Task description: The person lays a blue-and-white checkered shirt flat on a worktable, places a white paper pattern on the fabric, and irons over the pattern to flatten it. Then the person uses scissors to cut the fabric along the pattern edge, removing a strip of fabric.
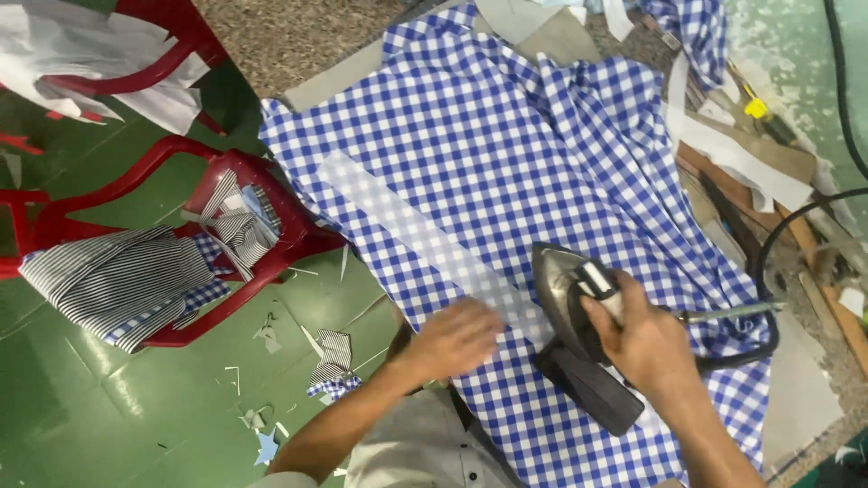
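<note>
On the desk [805, 398] under my head camera, blue-and-white checked cloth [506, 145] lies spread out, and a long pale strip [407, 226] runs diagonally across it. My right hand [646, 343] is wrapped tight round the handle of the dark iron [574, 334], whose nose sits on the strip's near end. My left hand [457, 339] lies flat, fingers loosely spread, pressing cloth and strip just beside the iron, holding nothing. I'd judge the risk is closeness: those fingers are near the hot sole, and a slip could burn them or skew the strip. The black cord [768, 271] loops at right and could snag. A red chair [244, 235] with striped fabric [117, 280] stands on the green floor [108, 407].
</note>
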